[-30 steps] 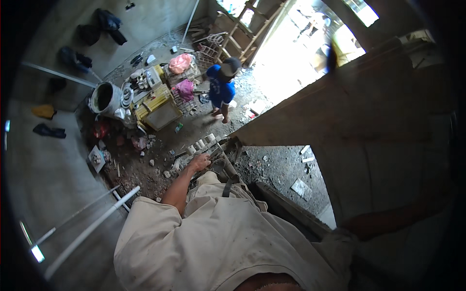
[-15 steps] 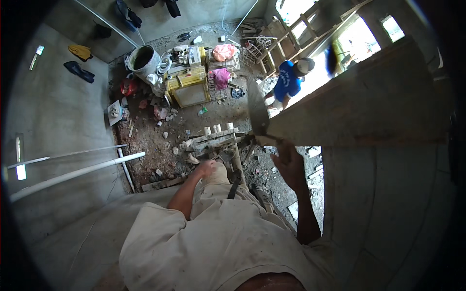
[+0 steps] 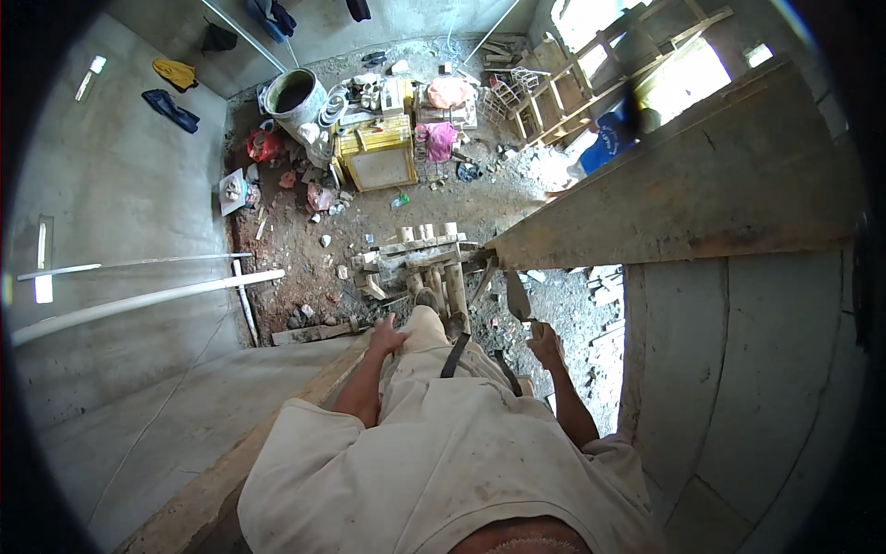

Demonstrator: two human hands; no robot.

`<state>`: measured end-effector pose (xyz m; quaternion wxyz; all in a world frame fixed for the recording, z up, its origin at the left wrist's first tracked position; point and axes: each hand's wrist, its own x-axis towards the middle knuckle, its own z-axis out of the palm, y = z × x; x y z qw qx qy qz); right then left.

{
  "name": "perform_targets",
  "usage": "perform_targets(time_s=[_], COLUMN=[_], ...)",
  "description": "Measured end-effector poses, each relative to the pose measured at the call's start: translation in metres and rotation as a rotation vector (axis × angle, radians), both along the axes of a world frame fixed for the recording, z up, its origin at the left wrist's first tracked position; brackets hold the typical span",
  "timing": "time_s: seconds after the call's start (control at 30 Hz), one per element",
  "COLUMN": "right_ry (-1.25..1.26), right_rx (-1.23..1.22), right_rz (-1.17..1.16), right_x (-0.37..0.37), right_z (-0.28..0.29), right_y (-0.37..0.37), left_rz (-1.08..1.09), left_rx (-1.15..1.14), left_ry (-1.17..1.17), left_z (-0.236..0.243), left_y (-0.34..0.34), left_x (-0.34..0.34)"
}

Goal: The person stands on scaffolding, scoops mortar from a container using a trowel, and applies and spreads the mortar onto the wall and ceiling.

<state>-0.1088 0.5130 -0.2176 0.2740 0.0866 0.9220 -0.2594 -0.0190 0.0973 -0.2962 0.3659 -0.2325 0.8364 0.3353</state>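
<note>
My right hand grips a trowel by its handle, its metal blade hanging beside a concrete beam. My left hand is open, its fingers apart beside the leg of my beige trousers. Below me, round wooden poles and boards form a rough scaffold; a shoe of mine shows among them. A timber or ledge runs along my left side.
A white pipe crosses at left. On the rubble floor stand a bucket, a yellow crate and bags. A wooden frame leans at back right, near a person in blue, partly hidden by the beam. Blocks form the right wall.
My view has swung, showing more of the right wall. The trowel in my right hand, raised earlier, now hangs lower. The person in blue has moved right, behind the beam.
</note>
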Motion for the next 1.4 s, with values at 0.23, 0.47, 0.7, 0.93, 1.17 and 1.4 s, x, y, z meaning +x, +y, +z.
perform_targets(time_s=[0.23,0.47,0.7,0.93,1.17,1.4], right_ry=[-0.185,-0.096,-0.021,-0.157,-0.204,-0.225], right_rx=[0.179,0.071,-0.006,0.067,0.099,0.118], right_rz=[0.047,0.074,0.197,0.408,0.568,0.619], right_x=[-0.013,-0.06,-0.099,-0.135,-0.182,-0.19], right_z=[-0.006,-0.029,-0.031,-0.043,-0.041,-0.026], right_y=[-0.017,-0.08,-0.141,-0.16,-0.18,-0.22], left_rz=[0.237,0.402,0.621,0.836,1.176,0.561], left_rx=[-0.065,0.144,0.27,0.199,0.378,0.614], left_ry=[0.243,0.295,0.301,0.211,-0.273,-0.106], left_z=[0.009,0.005,0.004,0.044,0.097,-0.026], left_y=[-0.05,-0.064,-0.055,-0.035,0.019,0.071], left_x=[0.011,0.0,0.013,0.049,0.052,0.094])
